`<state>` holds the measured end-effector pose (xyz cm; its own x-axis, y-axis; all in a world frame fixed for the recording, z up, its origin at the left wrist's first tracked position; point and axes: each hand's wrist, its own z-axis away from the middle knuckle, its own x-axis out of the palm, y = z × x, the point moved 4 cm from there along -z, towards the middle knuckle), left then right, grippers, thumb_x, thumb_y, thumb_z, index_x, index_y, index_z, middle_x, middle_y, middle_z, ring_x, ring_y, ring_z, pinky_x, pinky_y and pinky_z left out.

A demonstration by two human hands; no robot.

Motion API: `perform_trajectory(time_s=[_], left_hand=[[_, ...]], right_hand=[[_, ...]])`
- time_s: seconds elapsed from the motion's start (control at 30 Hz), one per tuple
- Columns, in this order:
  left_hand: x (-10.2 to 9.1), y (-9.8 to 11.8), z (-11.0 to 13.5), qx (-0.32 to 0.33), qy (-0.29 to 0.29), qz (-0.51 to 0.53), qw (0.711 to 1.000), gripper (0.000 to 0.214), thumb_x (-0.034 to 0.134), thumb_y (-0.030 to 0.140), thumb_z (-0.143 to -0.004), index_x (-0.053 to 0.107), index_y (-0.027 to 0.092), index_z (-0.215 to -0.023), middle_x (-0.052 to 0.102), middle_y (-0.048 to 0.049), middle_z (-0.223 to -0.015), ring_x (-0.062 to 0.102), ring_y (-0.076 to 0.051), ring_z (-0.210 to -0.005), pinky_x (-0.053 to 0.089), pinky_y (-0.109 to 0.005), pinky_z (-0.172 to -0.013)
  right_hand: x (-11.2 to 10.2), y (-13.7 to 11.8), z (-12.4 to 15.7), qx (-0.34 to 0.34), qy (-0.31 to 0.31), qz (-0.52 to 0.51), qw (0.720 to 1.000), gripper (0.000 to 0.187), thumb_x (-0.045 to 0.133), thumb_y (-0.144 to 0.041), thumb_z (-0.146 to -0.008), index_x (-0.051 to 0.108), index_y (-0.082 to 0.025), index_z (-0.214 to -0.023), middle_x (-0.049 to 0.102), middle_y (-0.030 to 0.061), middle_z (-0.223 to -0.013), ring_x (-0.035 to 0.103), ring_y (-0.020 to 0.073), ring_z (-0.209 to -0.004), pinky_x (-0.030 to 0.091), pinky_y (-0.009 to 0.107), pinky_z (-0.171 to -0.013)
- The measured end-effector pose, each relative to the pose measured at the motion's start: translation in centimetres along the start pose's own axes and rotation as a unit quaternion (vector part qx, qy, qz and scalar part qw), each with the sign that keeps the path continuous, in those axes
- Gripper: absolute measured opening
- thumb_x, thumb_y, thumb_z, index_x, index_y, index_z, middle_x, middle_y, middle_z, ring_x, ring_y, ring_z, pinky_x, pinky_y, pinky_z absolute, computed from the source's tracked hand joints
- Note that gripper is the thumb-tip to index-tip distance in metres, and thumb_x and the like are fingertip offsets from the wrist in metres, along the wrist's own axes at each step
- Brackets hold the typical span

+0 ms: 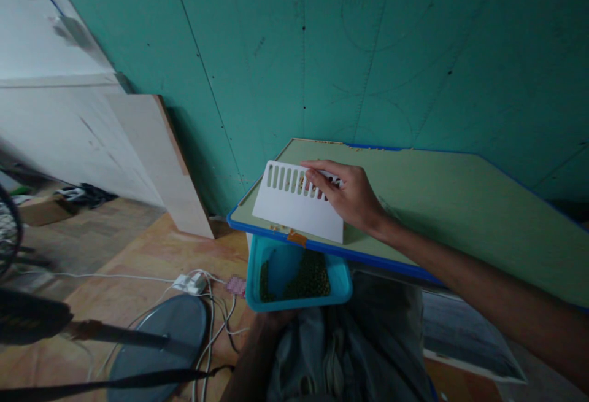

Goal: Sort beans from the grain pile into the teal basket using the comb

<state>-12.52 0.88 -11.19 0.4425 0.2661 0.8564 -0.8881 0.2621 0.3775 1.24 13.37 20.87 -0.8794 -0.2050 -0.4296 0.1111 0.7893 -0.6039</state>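
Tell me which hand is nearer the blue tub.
Left. The left hand is partly hidden beneath the blue tub; the right hand is beyond it, holding the white slotted plate.

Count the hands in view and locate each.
2: the right hand grips the white slotted scraper over the green tabletop; the left hand is under the turquoise tub, mostly hidden.
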Motion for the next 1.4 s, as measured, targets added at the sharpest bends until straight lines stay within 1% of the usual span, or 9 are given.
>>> perform_trajectory(time_s=[0.23,0.4,0.57,0.67,0.8,0.97,1.07,1.2,1.4], left_hand=[[-1.7,-0.3,-0.8,-0.004,0.005,-0.013,1.0,0.039,0.05,0.052,-0.082,0.071,0.024,-0.1,0.077,-0.0042,-0.104,0.051,-0.027,-0.129,0.03,-0.047,-0.114],[-0.5,-0.2,-0.4,0.007,-0.046,0.003,0.999,0.053,0.047,0.065,-0.079,0.071,0.024,-0.105,0.074,-0.0067,-0.113,0.049,-0.029,-0.131,0.03,-0.051,-0.113],[0.6,-0.1,0.1,0.01,-0.036,0.0,0.999,0.06,0.044,0.071,-0.076,0.074,0.026,-0.1,0.076,-0.006,-0.11,0.051,-0.031,-0.128,0.032,-0.048,-0.113],[0.5,-0.1,0.1,0.008,-0.035,-0.004,0.999,0.056,0.046,0.069,-0.077,0.074,0.026,-0.1,0.077,-0.0076,-0.105,0.053,-0.032,-0.127,0.034,-0.048,-0.112],[-0.4,-0.1,-0.1,0.02,-0.03,-0.002,0.999,0.058,0.046,0.069,-0.076,0.071,0.026,-0.105,0.074,-0.0079,-0.111,0.052,-0.032,-0.127,0.037,-0.05,-0.11],[-1.0,-0.2,-0.1,0.01,-0.012,-0.011,1.0,0.056,0.05,0.07,-0.074,0.07,0.027,-0.104,0.074,-0.009,-0.109,0.052,-0.033,-0.126,0.038,-0.053,-0.108],[-0.9,-0.1,0.0,0.007,0.001,-0.002,1.0,0.059,0.046,0.074,-0.073,0.07,0.027,-0.102,0.075,-0.0083,-0.105,0.052,-0.033,-0.125,0.037,-0.054,-0.108],[-0.2,0.1,0.1,0.007,-0.013,0.004,1.0,0.056,0.042,0.068,-0.08,0.069,0.025,-0.104,0.075,-0.01,-0.105,0.051,-0.032,-0.127,0.035,-0.054,-0.109],[0.1,0.0,0.2,0.03,-0.005,-0.008,1.0,0.055,0.046,0.069,-0.076,0.068,0.026,-0.103,0.073,-0.008,-0.111,0.045,-0.03,-0.132,0.035,-0.051,-0.11]], right_hand=[[0.0,0.1,0.0,0.002,-0.005,0.007,1.0,0.032,0.052,-0.037,-0.093,0.07,-0.019,-0.113,0.074,0.0039,-0.089,0.065,0.0136,-0.072,0.048,0.026,-0.065],[0.2,0.2,0.1,0.011,-0.015,-0.006,1.0,0.032,0.052,-0.037,-0.093,0.07,-0.018,-0.112,0.073,0.0034,-0.085,0.062,0.012,-0.065,0.047,0.025,-0.061],[0.3,0.1,0.1,0.015,-0.021,-0.024,0.999,0.033,0.053,-0.038,-0.093,0.069,-0.017,-0.113,0.072,0.0038,-0.085,0.063,0.0129,-0.068,0.047,0.025,-0.062],[0.3,0.0,0.1,0.016,-0.027,-0.026,0.999,0.033,0.052,-0.038,-0.093,0.069,-0.018,-0.113,0.072,0.0041,-0.086,0.064,0.0136,-0.07,0.047,0.025,-0.062],[0.3,-0.1,0.1,0.014,-0.023,-0.021,0.999,0.033,0.051,-0.039,-0.093,0.069,-0.018,-0.112,0.073,0.0045,-0.087,0.064,0.0141,-0.071,0.048,0.026,-0.062],[0.6,-0.1,0.1,0.013,-0.038,-0.027,0.999,0.035,0.05,-0.039,-0.094,0.068,-0.018,-0.115,0.071,0.0032,-0.082,0.058,0.0108,-0.061,0.045,0.024,-0.057],[0.6,-0.1,0.1,0.012,-0.039,-0.041,0.998,0.035,0.051,-0.039,-0.093,0.068,-0.017,-0.114,0.071,0.003,-0.082,0.057,0.0101,-0.06,0.045,0.023,-0.056],[0.6,-0.3,0.2,0.017,-0.041,-0.054,0.998,0.035,0.052,-0.04,-0.093,0.068,-0.018,-0.115,0.071,0.0023,-0.079,0.057,0.01,-0.059,0.045,0.022,-0.055],[0.0,-0.4,-0.1,0.011,-0.017,-0.044,0.999,0.033,0.053,-0.04,-0.092,0.069,-0.02,-0.113,0.072,0.0032,-0.087,0.062,0.0123,-0.068,0.047,0.023,-0.061]])
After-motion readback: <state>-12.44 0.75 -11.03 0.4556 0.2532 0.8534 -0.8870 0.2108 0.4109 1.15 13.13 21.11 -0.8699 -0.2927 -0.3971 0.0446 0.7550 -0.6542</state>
